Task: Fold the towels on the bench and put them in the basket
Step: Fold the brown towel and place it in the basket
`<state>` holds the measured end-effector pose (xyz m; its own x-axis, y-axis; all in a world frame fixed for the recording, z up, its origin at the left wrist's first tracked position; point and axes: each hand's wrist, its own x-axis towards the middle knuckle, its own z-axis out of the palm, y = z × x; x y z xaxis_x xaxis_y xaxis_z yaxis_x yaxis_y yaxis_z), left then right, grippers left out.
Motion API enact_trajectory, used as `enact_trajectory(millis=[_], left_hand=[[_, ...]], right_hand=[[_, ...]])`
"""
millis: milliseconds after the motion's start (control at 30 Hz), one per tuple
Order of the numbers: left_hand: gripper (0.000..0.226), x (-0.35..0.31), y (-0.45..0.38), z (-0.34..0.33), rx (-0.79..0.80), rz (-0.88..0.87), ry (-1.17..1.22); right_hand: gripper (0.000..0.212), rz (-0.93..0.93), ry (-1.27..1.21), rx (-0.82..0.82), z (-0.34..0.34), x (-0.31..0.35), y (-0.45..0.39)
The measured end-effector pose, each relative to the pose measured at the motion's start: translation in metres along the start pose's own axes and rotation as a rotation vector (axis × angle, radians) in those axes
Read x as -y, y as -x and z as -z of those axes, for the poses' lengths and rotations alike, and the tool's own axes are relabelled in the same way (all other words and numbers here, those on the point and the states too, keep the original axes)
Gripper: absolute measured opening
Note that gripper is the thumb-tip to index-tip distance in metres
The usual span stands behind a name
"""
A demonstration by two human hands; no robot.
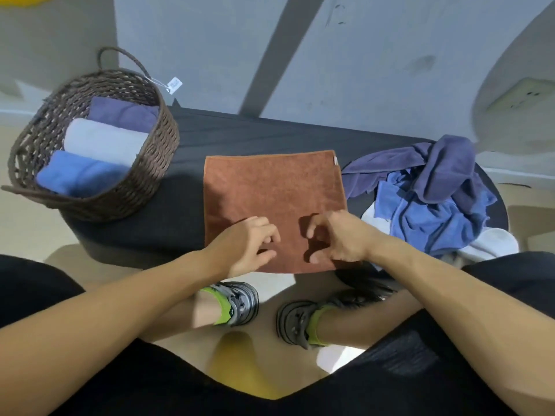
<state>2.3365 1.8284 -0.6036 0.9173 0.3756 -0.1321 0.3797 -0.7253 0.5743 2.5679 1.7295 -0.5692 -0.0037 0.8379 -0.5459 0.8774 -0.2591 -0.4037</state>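
1. Left hand (252, 243): fingers curled, tips resting on the near part of the brown towel (270, 190). Whether cloth is pinched between thumb and fingers cannot be told.
2. Right hand (336, 238): fingers bent downward, tips on the brown towel near its near right corner, thumb close to the near edge. Whether it grips the cloth cannot be told.
3. The two hands lie close together on the towel, apart from each other.
4. Brown towel: spread flat and square on the dark bench (168, 211), a small white tag at its far right corner. Its near edge hangs slightly over the bench edge.
5. Basket (99, 202): dark woven, with handles, standing on the bench left of the brown towel, not touching it. A paper tag hangs from its far handle.
6. Inside the basket: three rolled towels side by side, navy (123, 114) farthest, grey (105, 141) in the middle, blue (78, 174) nearest.
7. Pile (429, 193): loose, crumpled towels, navy, blue and white, on the bench right of the brown towel, just beside its right edge.
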Motion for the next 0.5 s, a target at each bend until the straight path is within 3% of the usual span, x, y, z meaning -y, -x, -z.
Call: enact_trajectory(millis=[67,200,333,500], left_hand=[[0.031,-0.002,0.002,-0.012,0.081,0.007,-0.033],[0.047,0.001,0.002,-0.012,0.188,0.056,-0.069],[0.060,-0.004,0.001,-0.011,0.302,0.082,-0.121],[0.059,-0.005,0.003,-0.020,0.209,0.081,-0.215]], right_hand=[[0.064,0.152,-0.030,0.060,-0.015,0.013,-0.003],[0.083,0.302,0.270,0.050,-0.039,0.015,-0.012],[0.063,0.423,0.312,-0.049,-0.040,0.008,-0.010],[0.022,0.318,-0.047,-0.129,-0.023,0.007,-0.019]])
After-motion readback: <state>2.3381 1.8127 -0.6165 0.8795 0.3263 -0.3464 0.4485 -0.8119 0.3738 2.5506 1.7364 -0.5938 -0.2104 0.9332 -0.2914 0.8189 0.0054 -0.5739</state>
